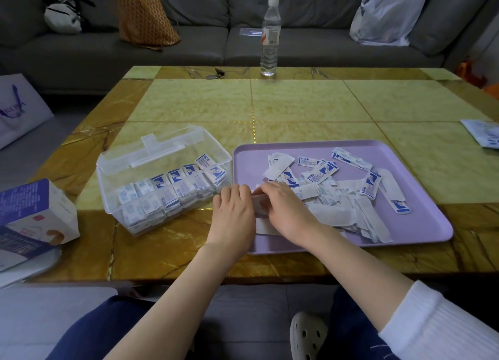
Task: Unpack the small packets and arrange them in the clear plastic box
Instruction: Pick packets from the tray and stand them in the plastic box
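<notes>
Yellow marble table (297, 103): my left hand (233, 211) and right hand (283, 208) pinch 1 small white packet (259, 204), print unreadable, axis hidden

My clear plastic box (106, 189) is smooth and glossy, with see-through walls and lid. The lilac rectangular plastic tray (421, 197) looks matt. The small white-and-blue paper packets (318, 174) are matt and slightly crinkled. The yellow-and-brown stone-look tabletop (297, 103) shines. The grey sofa (189, 43) is cloth — my white sleeve (437, 324) is ribbed knit.
</notes>
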{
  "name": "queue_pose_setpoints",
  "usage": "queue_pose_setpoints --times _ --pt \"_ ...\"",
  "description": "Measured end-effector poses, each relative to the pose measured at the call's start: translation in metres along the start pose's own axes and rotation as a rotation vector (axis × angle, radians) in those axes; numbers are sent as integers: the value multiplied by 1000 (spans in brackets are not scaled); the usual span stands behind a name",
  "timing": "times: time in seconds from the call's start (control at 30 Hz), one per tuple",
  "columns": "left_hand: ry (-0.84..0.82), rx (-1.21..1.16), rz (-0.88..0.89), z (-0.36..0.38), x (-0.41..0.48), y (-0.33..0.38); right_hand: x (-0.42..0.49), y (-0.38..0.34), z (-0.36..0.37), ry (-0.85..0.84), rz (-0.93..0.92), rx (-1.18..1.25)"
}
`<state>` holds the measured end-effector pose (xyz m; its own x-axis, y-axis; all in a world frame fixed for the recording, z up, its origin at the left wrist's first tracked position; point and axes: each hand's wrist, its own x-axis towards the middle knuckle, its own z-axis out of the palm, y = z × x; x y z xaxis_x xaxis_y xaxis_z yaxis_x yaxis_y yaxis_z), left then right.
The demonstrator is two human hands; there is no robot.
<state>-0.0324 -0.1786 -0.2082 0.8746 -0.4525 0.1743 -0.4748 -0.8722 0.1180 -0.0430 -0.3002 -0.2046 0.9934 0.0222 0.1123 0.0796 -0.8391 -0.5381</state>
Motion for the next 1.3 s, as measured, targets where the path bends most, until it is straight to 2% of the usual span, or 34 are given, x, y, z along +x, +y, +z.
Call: queue_pose_setpoints --times 0.07,0.23,0.47,0.57,0.77,1.03,1.3 --pt "46 -8 3 -1 0 0 0 1 -1 16 -18 -64" --pt "-57 62 5 5 -1 -1 -7 -3 2 -92 -128 -241" --pt "-75 78 11 0 -2 0 -7 -2 2 -75 -161 -262" --pt "-80 125 16 -6 -2 -1 -6 -2 -1 -34 -156 -266" --pt "44 59 42 -25 -3 -3 -5 -8 -10 141 -242 -342" --pt "108 -169 -23 -50 -12 -19 -12 -29 -9 203 -313 -100" --pt "291 -324 -11 -63 -26 -47 -7 -53 -16 212 -320 3"
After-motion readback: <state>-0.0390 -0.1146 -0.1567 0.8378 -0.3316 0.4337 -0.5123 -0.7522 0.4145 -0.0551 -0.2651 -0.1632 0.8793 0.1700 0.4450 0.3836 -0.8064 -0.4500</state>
